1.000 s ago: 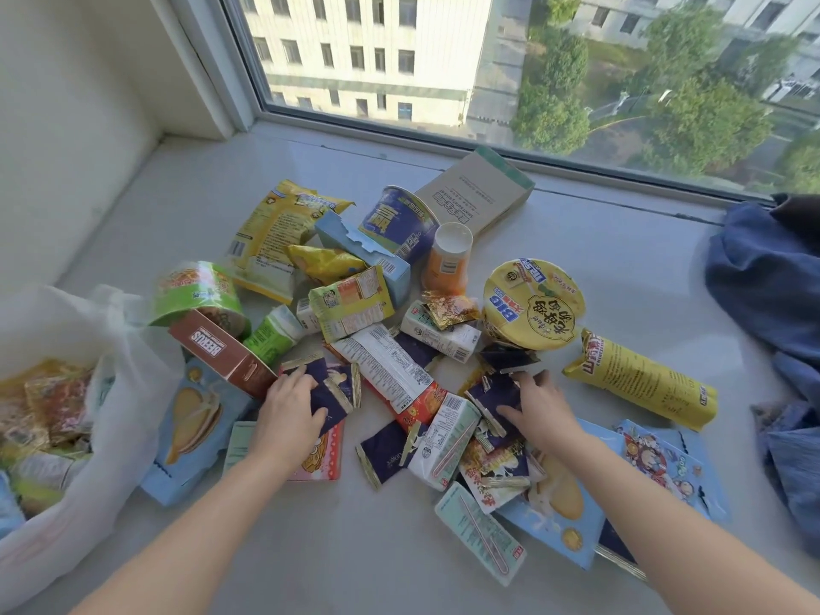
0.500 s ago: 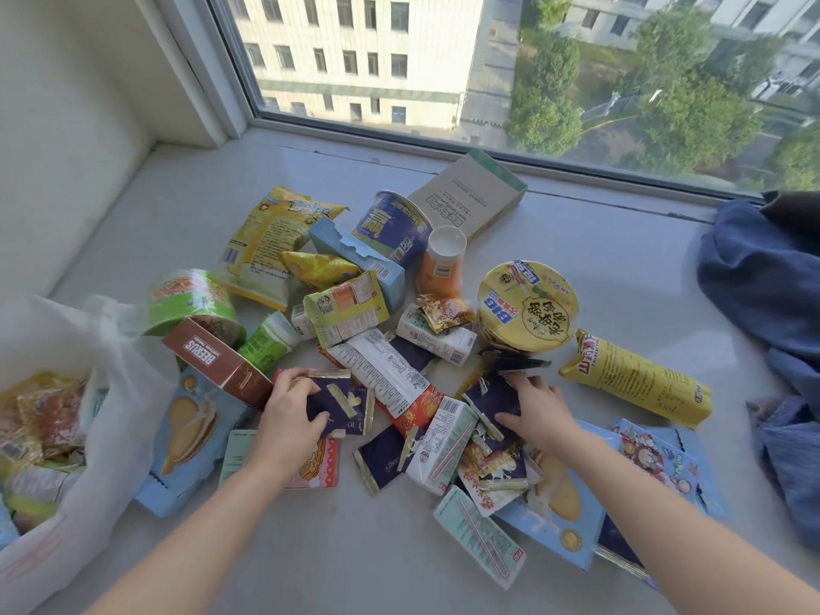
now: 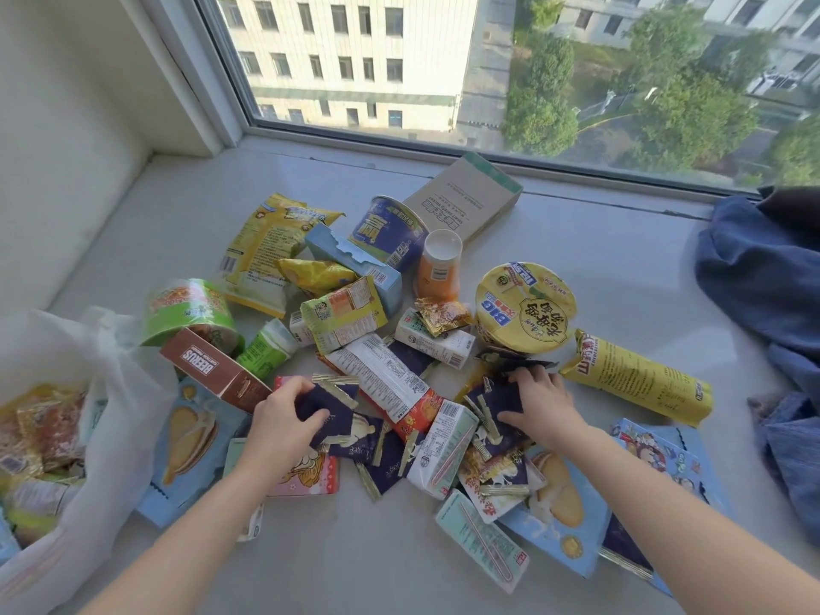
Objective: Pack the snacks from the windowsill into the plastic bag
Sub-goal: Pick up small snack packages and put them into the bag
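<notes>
a lived-in upper-floor room, a home or dormitory by the look: a wide white windowsill [image 3: 577, 241] under a large window [image 3: 532, 139] that looks down on a multi-storey block [image 3: 355, 51] and trees [image 3: 692, 104], strewn with snacks [image 3: 381, 375], instant noodle cups [image 3: 526, 306] and crumpled blue clothing [image 3: 763, 268].
</notes>
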